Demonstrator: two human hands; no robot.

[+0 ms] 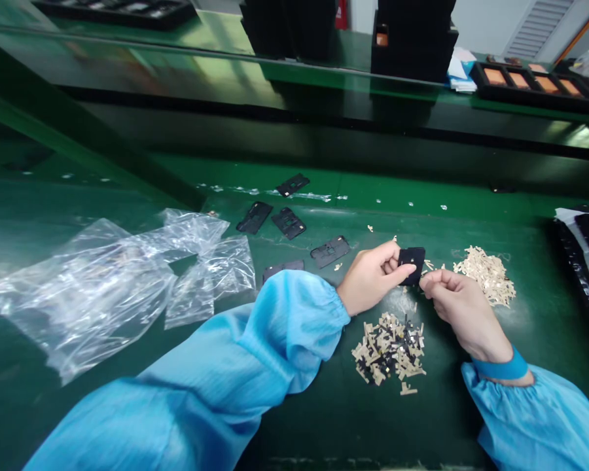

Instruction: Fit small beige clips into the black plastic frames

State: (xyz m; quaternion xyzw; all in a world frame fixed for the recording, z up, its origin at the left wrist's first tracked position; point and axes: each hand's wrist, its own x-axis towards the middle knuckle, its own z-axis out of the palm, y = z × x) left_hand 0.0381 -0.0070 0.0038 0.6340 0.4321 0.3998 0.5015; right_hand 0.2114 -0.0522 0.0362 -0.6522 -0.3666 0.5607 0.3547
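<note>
My left hand [373, 276] grips a small flat black plastic part [412, 263], thumb on its face. Beside its lower right edge, my right hand [454, 304] has its thumb and forefinger pinched together; whatever is between the fingertips is too small to make out. Below the hands lies a pile of small beige and black pieces [390, 347]. A second pile, of pale beige pieces [485, 275], sits to the right of my right hand. Several similar black plastic parts [330, 251] are spread on the green table left of my left hand.
Crumpled clear plastic bags [112, 281] cover the left of the green table [294, 432]. Black strips or trays [586, 268] lie at the right edge. On the shelf behind stand stacked black trays [412, 39] and a tray with orange pieces [535, 85].
</note>
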